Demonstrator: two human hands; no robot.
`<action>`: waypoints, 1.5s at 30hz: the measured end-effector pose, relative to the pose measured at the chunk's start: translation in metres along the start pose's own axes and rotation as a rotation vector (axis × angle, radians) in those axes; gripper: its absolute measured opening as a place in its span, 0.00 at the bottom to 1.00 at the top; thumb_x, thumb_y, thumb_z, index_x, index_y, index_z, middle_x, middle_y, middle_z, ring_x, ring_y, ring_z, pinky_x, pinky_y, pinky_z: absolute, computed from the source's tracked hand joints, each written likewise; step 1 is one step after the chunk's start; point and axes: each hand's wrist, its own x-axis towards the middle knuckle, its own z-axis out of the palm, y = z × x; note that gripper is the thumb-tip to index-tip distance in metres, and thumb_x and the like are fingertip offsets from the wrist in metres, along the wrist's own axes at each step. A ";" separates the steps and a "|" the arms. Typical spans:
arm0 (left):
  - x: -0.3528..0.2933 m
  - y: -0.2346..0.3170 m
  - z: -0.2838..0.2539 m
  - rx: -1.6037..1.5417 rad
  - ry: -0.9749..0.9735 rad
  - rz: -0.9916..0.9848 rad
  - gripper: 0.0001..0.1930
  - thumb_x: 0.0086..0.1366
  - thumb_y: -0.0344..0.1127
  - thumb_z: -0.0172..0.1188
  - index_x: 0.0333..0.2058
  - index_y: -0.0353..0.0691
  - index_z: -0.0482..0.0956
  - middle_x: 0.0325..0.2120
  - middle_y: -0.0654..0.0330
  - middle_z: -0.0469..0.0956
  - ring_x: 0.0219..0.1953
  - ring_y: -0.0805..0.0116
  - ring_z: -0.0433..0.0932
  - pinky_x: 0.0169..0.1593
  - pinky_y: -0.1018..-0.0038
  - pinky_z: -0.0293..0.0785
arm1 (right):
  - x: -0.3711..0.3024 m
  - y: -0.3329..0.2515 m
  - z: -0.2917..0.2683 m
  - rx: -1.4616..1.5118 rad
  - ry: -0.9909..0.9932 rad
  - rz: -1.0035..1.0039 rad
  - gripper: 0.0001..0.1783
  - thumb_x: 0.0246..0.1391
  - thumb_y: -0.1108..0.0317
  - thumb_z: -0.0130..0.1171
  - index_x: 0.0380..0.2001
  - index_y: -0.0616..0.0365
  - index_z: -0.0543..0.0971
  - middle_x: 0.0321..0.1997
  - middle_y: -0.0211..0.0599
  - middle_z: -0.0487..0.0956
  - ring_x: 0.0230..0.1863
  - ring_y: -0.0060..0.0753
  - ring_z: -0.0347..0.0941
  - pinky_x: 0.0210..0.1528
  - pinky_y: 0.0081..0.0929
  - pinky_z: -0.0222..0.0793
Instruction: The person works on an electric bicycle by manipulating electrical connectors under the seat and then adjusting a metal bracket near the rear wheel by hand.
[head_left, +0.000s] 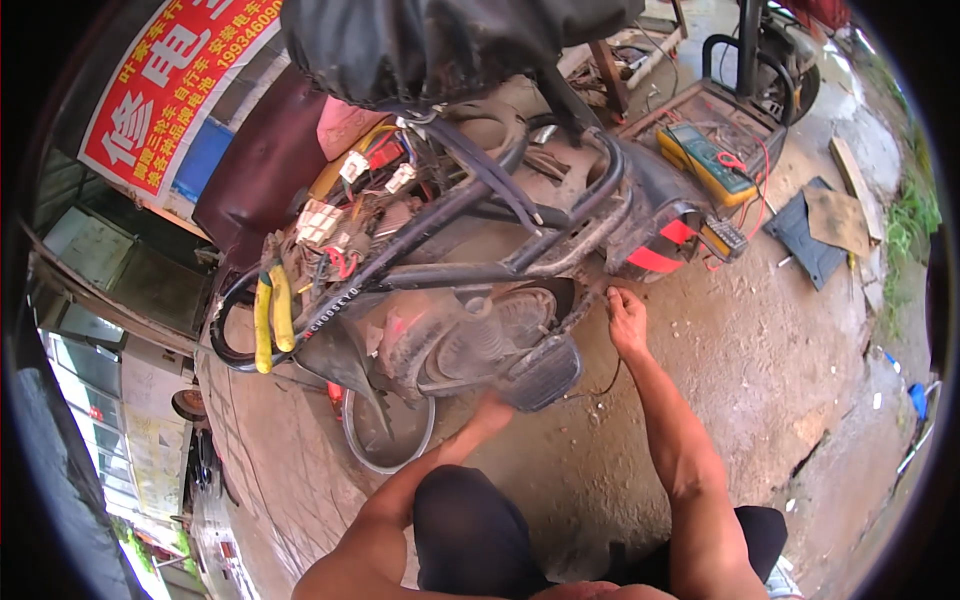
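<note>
In front of me stands a stripped scooter (440,260) with a bent black tube frame, its wiring laid bare. My left hand (490,415) reaches low beside the black pedal (541,374); it is blurred and its fingers are hidden by the pedal. On the other side, my right hand (628,322) is closed in a pinch close to the frame's lower right part, and what the fingers hold is too small to make out. A thin dark cable (612,380) hangs below it. Pliers with yellow handles (272,312) rest on the frame at the left.
A yellow and green multimeter (705,162) with a red lead lies on a tray (700,110) at the far right. Bundled wires with white connectors (353,166) crowd the frame. A round metal basin (388,430) sits below; cardboard (838,221) lies at the right.
</note>
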 end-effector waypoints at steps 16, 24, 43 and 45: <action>0.007 0.051 -0.019 -0.402 -0.134 0.059 0.26 0.61 0.25 0.60 0.60 0.35 0.74 0.57 0.53 0.79 0.61 0.60 0.74 0.64 0.64 0.68 | 0.032 0.004 0.001 0.440 -0.038 0.288 0.06 0.62 0.67 0.57 0.42 0.50 0.78 0.34 0.22 0.75 0.33 0.21 0.70 0.32 0.22 0.64; 0.001 0.054 -0.012 -0.328 -0.217 0.016 0.30 0.60 0.23 0.59 0.63 0.35 0.69 0.60 0.52 0.75 0.63 0.61 0.71 0.66 0.65 0.66 | 0.043 -0.006 0.010 0.595 0.060 0.320 0.14 0.58 0.76 0.53 0.47 0.61 0.80 0.44 0.33 0.80 0.40 0.32 0.74 0.44 0.32 0.70; 0.004 0.020 -0.011 -0.391 -0.191 0.095 0.26 0.64 0.20 0.53 0.62 0.34 0.69 0.60 0.53 0.74 0.62 0.60 0.71 0.65 0.64 0.67 | 0.042 -0.001 0.018 0.629 0.011 0.142 0.09 0.66 0.70 0.54 0.43 0.61 0.81 0.42 0.30 0.80 0.41 0.27 0.73 0.49 0.26 0.68; 0.006 0.023 -0.008 -0.392 -0.194 0.100 0.26 0.64 0.21 0.53 0.62 0.34 0.69 0.60 0.53 0.74 0.62 0.60 0.71 0.65 0.64 0.67 | 0.050 -0.005 0.014 0.671 0.019 0.247 0.12 0.64 0.73 0.51 0.47 0.61 0.79 0.43 0.32 0.80 0.41 0.30 0.73 0.48 0.30 0.69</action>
